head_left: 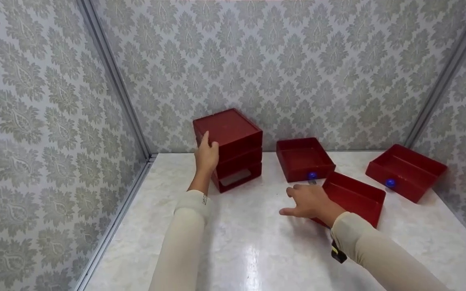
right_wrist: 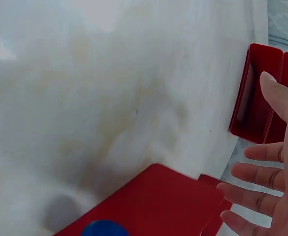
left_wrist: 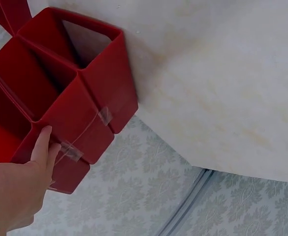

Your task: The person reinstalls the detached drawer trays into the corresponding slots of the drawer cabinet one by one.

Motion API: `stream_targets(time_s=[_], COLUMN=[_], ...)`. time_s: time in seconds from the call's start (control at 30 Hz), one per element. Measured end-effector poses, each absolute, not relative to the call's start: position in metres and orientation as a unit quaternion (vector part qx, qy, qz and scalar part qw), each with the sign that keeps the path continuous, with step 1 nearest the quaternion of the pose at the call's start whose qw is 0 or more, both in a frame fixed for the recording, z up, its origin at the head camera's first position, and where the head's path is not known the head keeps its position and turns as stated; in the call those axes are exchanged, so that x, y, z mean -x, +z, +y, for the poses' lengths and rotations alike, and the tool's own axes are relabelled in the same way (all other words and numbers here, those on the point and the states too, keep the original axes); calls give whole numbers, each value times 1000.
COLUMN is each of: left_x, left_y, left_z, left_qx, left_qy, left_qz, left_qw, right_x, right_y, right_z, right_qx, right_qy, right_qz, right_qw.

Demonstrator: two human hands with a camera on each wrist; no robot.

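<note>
A: Wallpaper (head_left: 273, 34) behind, pale counter (head_left: 249, 230) below. Current step?
B: Looks like steadying: left grip (head_left: 206, 157), straight-fingered, rests against the red cabinet (head_left: 229, 127) at 12 o'clock.
A: Right?
B: Right grip (head_left: 309, 201) spread wide, unloaded, near the closest drawer (head_left: 354, 198), at 4 o'clock from the cabinet. Next move, I judge, calls for closing on that drawer.

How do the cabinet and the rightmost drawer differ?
The cabinet is tall and three-tiered; the rightmost drawer is shallow and open-topped. The drawer bears a blue knob; the cabinet shows none. The left hand touches the cabinet; no hand touches the drawer. Both are red.
</note>
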State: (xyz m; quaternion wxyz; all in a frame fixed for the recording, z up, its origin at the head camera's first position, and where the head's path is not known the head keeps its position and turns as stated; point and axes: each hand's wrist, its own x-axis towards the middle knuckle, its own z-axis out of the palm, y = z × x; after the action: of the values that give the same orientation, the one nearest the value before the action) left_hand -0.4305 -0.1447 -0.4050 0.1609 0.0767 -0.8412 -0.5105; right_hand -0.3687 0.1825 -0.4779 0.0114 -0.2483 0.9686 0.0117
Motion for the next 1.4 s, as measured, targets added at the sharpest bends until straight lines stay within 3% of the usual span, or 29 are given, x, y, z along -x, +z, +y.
stream_targets(time_s=[0.1,0.3,0.4,0.67,0.87,1.2,1.4], left_x=[433,436,438,443,446,445,444], left_y=[-402,-402,-403,-398,-398,-398,-397], left_z=[-146,-151,-149,-141,-143,-147,-150], left_qx=[-81,-30,-13,9,12,16,21], left_qy=[-499,-461,-461,-477,-505,-485,-471], left_qz=[-850,-878,-881,-875,-861,-874,-880], left_qw=[152,125,107,83,50,41,47], right_x=[370,378,385,398,397,395,381], right_y=[-475,-460,-447,-426,-426,-429,-428], right_z=[168,136,124,117,114,118,137], right_qx=[272,299,279,264,264,273,285], right_qy=[14,-22,-67,-124,-144,-126,-98], right_qz=[962,924,918,933,934,946,947], right_qw=[-36,-235,-273,-210,-192,-123,-112])
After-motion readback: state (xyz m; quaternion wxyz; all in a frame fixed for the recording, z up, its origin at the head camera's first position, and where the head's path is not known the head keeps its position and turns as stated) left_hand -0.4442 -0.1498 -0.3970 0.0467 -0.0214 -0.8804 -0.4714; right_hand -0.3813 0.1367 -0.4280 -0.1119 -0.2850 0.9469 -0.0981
